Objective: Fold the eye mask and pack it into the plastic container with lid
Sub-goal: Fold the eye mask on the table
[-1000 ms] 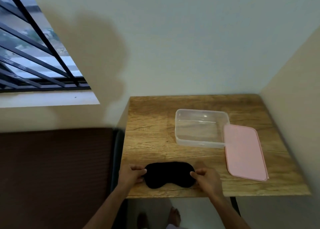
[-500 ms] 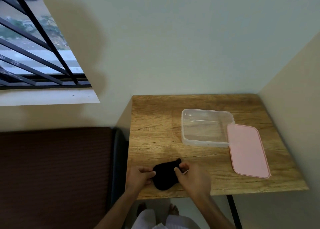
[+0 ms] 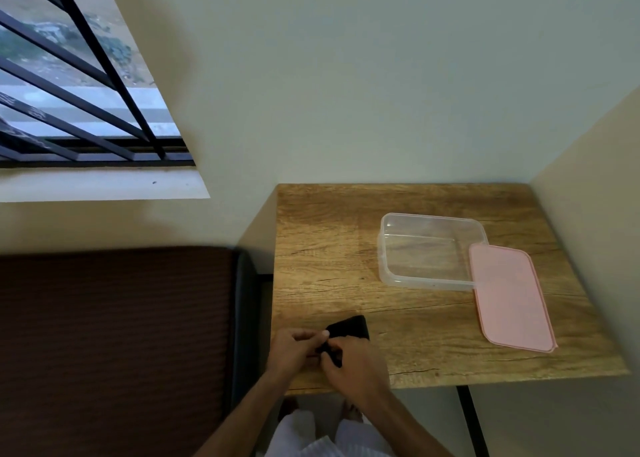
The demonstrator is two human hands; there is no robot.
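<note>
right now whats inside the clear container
Nothing: the clear container is empty, and the wooden table shows through its bottom. The pink lid overlaps its right rim, hiding that edge. The eye mask is on the table, in both hands.

The eye mask (image 3: 348,327) is black all over, with no pattern. The desk (image 3: 346,249) is light brown wood with darker wavy lines and some thin dark cracks. The box (image 3: 391,249) near the far right corner of the desk is clear, so the brown wood shows through it. Its lid (image 3: 509,294) is soft pink and plain. The wall (image 3: 346,76) is pale cream, a bit green. The window bars (image 3: 104,65) are black, and the ledge (image 3: 104,188) under them is white. The big thing (image 3: 114,335) left of the desk is dark brown with thin stripes. The clothes (image 3: 329,436) at the bottom are white with faint stripes.
</note>
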